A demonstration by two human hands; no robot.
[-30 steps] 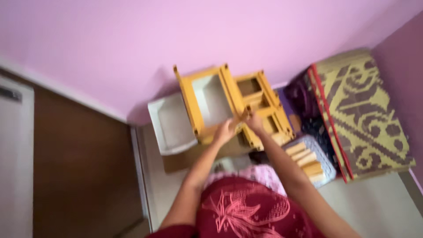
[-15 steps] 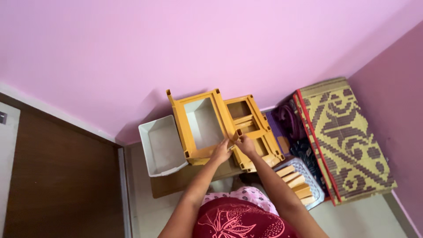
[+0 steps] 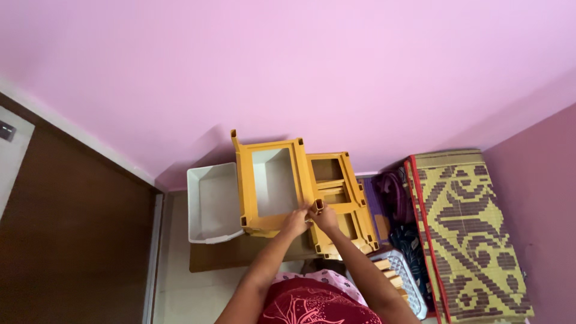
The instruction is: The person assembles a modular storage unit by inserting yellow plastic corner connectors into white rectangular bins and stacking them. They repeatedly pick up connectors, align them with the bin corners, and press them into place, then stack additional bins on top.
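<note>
**Inspector A:** Position of the yellow frame (image 3: 271,185)?

**Inspector B:** Centre of the frame, standing against the pink wall (image 3: 288,72). It is a rectangular open frame; its long axis runs from the lower middle of the picture up towards the wall, tilted slightly left. The open face points at the camera.

**Inspector A:** Hands?

**Inspector B:** The left hand (image 3: 296,221) grips the frame's lower right corner, fingers curled round the edge. The right hand (image 3: 324,218) is just beside it, fingers pinching a corner post where the frame meets a second yellow frame (image 3: 339,201). The two hands almost touch.

**Inspector A:** Surroundings?

**Inspector B:** A white tray (image 3: 211,203) lies just left of the frame, touching it. A patterned woven mat (image 3: 468,234) stands at right, well apart. A brown door (image 3: 66,240) fills the lower left.
</note>
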